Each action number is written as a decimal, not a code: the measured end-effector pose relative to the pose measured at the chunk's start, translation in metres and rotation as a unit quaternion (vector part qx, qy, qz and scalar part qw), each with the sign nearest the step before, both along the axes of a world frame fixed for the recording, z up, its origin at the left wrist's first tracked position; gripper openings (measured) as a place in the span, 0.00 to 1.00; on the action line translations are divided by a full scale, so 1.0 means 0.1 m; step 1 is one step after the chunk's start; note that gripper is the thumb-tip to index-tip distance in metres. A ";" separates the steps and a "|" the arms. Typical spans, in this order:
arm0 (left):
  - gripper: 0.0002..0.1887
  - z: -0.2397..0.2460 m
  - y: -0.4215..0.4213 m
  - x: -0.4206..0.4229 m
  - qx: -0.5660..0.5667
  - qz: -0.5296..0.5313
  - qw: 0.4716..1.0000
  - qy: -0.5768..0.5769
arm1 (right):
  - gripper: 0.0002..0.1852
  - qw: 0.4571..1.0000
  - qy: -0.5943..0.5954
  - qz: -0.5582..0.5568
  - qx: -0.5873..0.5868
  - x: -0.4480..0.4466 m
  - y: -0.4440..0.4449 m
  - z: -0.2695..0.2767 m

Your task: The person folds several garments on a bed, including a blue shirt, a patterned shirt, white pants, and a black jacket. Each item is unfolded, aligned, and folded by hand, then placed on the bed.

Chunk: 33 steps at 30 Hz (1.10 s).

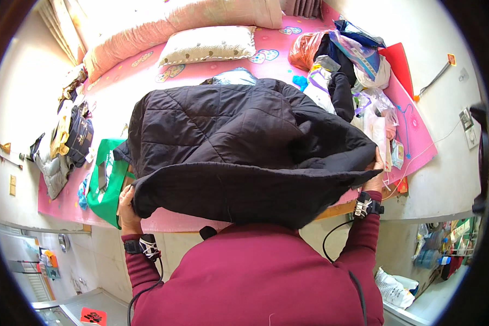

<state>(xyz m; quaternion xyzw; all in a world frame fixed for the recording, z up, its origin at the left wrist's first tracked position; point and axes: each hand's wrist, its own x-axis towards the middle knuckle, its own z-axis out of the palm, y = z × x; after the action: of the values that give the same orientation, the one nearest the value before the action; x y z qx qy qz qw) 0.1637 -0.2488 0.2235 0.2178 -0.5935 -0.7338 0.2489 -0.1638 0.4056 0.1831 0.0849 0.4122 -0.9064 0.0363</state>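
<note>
A large black quilted garment, perhaps a padded jacket, spreads across the bed in front of me. Its near edge is stretched between my two hands and hangs in a fold close to my body. My left hand grips the edge at the left corner, beside a green bag. At the other end, my right hand holds the opposite corner, the fingers partly hidden by the cloth. Whether sleeves lie underneath cannot be seen.
Pink patterned bedding covers the bed, with a white pillow and a long rolled bundle at the far side. Clothes are heaped left. Plastic bags and more clothes crowd the right. A phone rests on the green bag.
</note>
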 end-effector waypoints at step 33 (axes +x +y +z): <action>0.13 -0.15 0.36 -0.11 -0.039 -0.146 0.986 -0.076 | 0.16 0.996 -0.078 -0.047 0.018 0.51 -0.53 -0.18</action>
<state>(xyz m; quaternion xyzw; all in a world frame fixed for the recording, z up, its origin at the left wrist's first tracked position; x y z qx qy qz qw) 0.1531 -0.2128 0.2085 0.1747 -0.6641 -0.7199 0.1013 -0.1131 0.3530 0.1655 0.1757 0.4195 -0.8903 0.0240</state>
